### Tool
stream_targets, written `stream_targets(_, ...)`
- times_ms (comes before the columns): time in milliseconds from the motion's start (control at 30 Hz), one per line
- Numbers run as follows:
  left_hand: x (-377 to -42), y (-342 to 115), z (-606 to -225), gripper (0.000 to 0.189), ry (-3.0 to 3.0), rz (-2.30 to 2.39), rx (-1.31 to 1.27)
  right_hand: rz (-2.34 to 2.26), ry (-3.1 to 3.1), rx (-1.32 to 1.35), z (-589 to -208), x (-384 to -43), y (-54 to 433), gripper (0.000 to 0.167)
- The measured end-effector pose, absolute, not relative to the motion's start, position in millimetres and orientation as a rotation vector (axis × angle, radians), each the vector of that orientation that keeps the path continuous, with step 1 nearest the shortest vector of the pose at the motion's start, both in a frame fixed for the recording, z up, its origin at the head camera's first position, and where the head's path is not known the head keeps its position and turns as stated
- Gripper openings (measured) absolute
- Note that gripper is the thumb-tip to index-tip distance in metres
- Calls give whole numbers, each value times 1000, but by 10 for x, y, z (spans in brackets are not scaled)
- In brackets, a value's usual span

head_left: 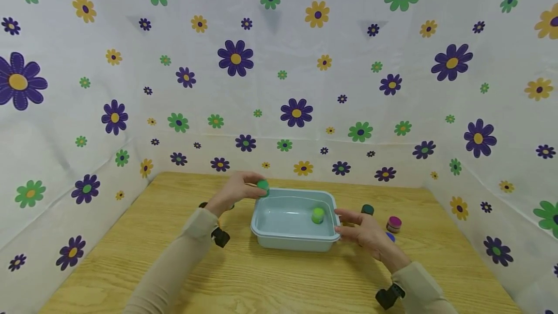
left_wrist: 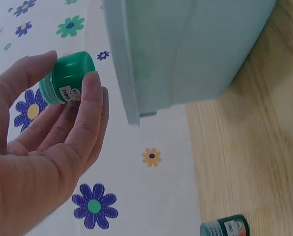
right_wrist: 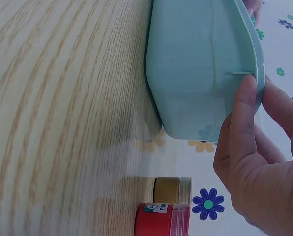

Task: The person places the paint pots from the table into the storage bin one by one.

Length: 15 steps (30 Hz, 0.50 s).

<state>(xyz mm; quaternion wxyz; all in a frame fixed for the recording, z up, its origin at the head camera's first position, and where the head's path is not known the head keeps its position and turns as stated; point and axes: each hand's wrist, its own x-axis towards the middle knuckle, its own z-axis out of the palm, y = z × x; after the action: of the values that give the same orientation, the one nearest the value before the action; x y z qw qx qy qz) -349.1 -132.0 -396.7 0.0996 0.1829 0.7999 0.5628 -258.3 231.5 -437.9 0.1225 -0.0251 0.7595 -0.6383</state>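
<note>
At the blue basin [head_left: 294, 244], 1 green jar [left_wrist: 68, 73] in left hand [head_left: 237, 189], rim [right_wrist: 257, 56] in right hand's [head_left: 368, 232] pinch

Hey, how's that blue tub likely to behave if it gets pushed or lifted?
The blue tub looks fairly stiff: its rim shows no obvious bend where the right hand pinches it. It's probably light for its size, since its walls look thin and only one lime-green jar sits inside. Pushed, it would likely slide rather than tip, being wide and low.
</note>
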Motion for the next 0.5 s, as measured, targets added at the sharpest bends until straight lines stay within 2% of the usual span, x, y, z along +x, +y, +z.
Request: stream_targets(500,-3358,-785,-4156,38,2329,1615,519,-1849,2223,-63,-4382,-2582,2317,64)
